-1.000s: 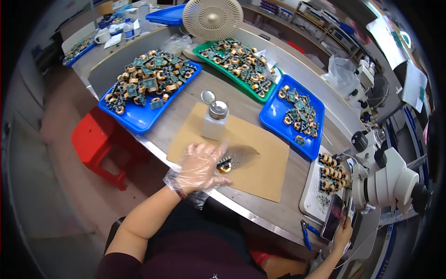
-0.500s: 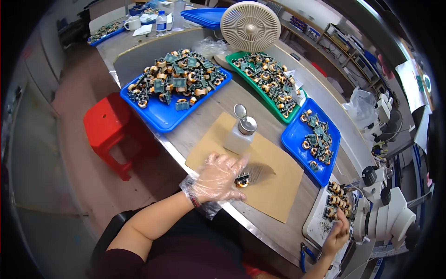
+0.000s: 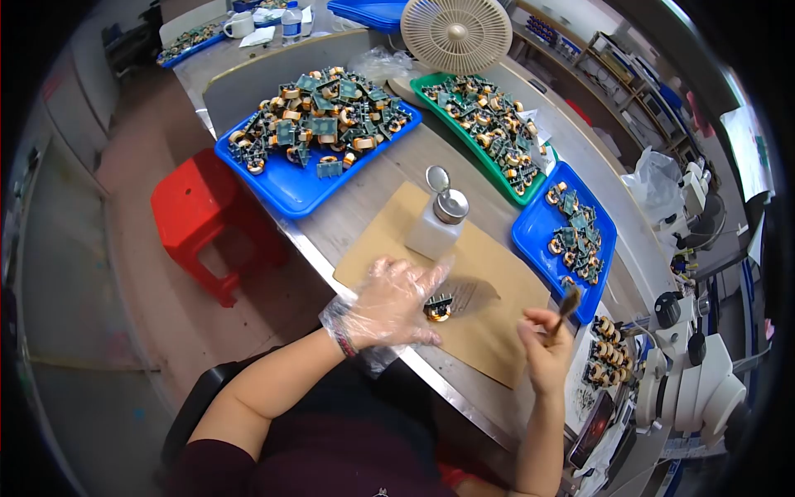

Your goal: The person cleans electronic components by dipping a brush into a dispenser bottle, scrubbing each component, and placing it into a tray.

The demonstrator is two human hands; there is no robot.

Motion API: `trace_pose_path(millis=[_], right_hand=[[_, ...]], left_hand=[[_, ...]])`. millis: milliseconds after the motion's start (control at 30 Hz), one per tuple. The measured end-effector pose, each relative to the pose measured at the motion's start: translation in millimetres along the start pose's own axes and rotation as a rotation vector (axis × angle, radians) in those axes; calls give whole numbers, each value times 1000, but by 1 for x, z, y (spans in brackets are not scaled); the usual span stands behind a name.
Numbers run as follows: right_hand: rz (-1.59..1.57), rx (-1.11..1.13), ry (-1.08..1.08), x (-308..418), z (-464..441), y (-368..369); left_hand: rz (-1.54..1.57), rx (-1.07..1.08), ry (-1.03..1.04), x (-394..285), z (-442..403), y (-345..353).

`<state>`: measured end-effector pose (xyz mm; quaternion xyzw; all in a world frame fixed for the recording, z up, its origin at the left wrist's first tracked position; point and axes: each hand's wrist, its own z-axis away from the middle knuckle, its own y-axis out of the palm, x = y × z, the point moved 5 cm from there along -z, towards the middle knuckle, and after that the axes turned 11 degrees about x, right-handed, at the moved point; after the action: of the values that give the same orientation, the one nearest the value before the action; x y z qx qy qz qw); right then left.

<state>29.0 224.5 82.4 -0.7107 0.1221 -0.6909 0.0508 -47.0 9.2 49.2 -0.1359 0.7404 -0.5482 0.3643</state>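
Note:
My left hand (image 3: 389, 302), in a clear plastic glove, rests at the left part of a brown cardboard sheet (image 3: 489, 344) with thumb and fingers spread. Between thumb and forefinger a small circuit board with a copper coil (image 3: 439, 308) lies on the sheet, seemingly untouched. My right hand (image 3: 548, 348) is raised over the sheet's right edge, its fingers closed on a small brush (image 3: 570, 300) whose dark bristles point up. Behind my left hand stands a whitish bottle (image 3: 434, 232) with its metal lid flipped up.
Blue trays (image 3: 286, 199) (image 3: 530, 240) and a green tray (image 3: 464, 137) hold many coil boards. More boards sit on a white tray (image 3: 577, 373) at right, beside a microscope (image 3: 704, 373). A beige fan (image 3: 455, 33) stands behind; a red stool (image 3: 195, 195) is at left.
My right hand has moved left from the white tray to the cardboard's edge, and a brush now shows in it. My left hand stays spread by the circuit board. The view has shifted slightly.

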Motion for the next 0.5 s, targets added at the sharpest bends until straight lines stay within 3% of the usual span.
trace_pose_path(millis=[33,100,167,233,300,367,400,467,500], right_hand=[[-15,18,98,1,-1,11],[104,94,77,-12,-6,33],[455,186,50,-16,-15,55],[721,157,-148,1,-21,78],[762,168,-92,-3,-29,94],[853,161,-92,-8,-35,95],[860,132,-75,-5,-37,87],[538,266,192,-13,-36,73],[176,299,198,-10,-36,69]], left_hand=[[59,27,22,2,0,1],[117,54,48,10,1,-1],[512,77,180,19,7,-8],[707,20,95,26,16,-17],[760,32,-45,37,20,-14],[892,-92,-32,41,21,-11],[946,-152,14,43,20,-7],[958,-126,7,43,20,-7],[958,-104,-32,42,21,-7]])
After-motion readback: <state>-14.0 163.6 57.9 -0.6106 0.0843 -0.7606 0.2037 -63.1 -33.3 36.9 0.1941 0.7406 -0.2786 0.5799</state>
